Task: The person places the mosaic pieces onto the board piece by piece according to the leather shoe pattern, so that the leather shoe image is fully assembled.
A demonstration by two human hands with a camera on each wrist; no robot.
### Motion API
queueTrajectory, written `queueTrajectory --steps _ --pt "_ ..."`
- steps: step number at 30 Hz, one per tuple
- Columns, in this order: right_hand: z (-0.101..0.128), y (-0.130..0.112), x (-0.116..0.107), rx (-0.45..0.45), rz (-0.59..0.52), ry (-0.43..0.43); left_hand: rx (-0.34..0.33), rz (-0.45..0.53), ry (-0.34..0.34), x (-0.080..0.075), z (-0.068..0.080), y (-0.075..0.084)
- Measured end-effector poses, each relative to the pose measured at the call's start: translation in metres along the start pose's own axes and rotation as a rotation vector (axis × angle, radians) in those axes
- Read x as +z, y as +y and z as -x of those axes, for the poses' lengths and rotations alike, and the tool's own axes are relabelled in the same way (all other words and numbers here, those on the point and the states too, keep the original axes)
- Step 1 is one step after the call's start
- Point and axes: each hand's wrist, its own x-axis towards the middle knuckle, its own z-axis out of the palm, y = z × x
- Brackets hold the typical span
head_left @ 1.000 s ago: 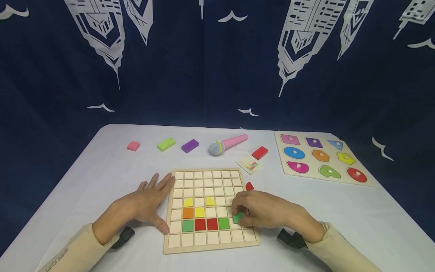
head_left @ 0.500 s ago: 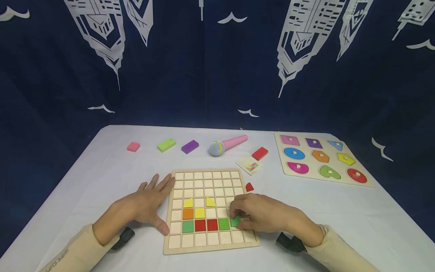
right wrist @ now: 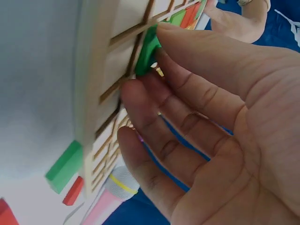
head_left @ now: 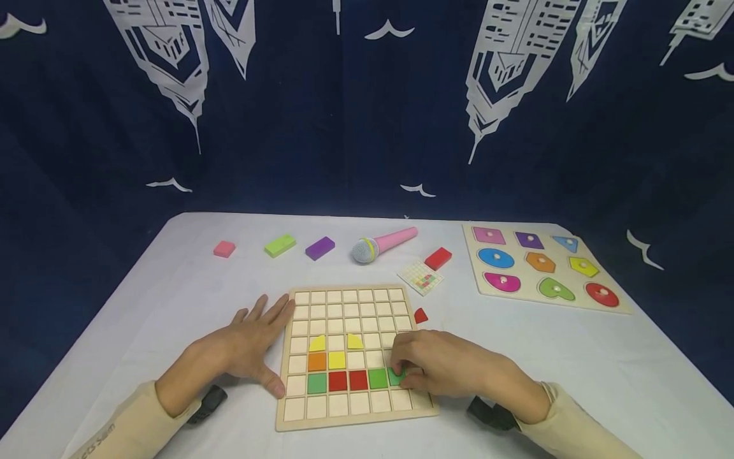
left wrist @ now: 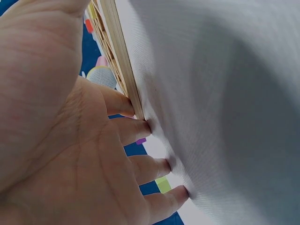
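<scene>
White-clothed bench [head_left: 172, 287]: right hand [head_left: 447, 366] is pinching a small, light, stiff green wooden tile [head_left: 397, 375] by its edges into the gridded wooden board [head_left: 350, 299], left hand [head_left: 243, 347] lying spread flat, bracing it.

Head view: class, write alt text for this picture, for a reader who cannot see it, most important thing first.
A person's right hand pinches a green tile into a wooden grid board, beside a row of green and red tiles. The left hand lies flat on the white table against the board's left edge. Behind lie coloured blocks, a toy microphone and a shape puzzle.
</scene>
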Motion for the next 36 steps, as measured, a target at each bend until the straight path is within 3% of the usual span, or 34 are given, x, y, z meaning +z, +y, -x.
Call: queueTrajectory --steps 10,16,25,36 --pt "0.011 -0.018 -0.004 0.026 0.082 -0.062 -0.005 0.013 0.004 0.001 -0.001 -0.002" --pt "0.012 -0.01 -0.009 0.031 0.018 -0.088 -0.008 0.018 -0.002 0.002 0.0 -0.002" --pt "0.022 0.013 -0.024 0.041 -0.018 0.001 -0.006 0.011 -0.004 0.0 -0.001 -0.001" --pt "0.034 0.05 -0.032 0.24 -0.076 0.028 -0.002 0.013 0.002 -0.001 0.001 -0.001"
